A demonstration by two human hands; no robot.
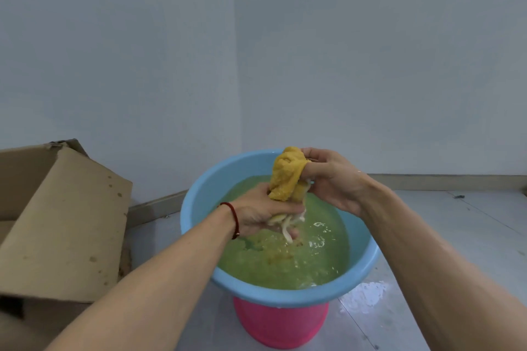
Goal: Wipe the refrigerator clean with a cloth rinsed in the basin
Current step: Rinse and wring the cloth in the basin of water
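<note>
A wet yellow cloth (pixel 286 175) is bunched and twisted between both my hands above a blue basin (pixel 199 196) filled with greenish water. My left hand (pixel 263 212) grips the cloth's lower end, where water streams down into the basin. My right hand (pixel 332 181) holds the upper end, with the cloth wrapped around a finger. A red string bracelet circles my left wrist. The refrigerator is not in view.
The basin rests on a pink stool or bucket (pixel 281 323) on a grey tiled floor. An open cardboard box (pixel 62 222) stands at the left, close to the basin. A puddle of water (pixel 366 293) lies on the floor to the basin's right. Pale walls meet in a corner behind.
</note>
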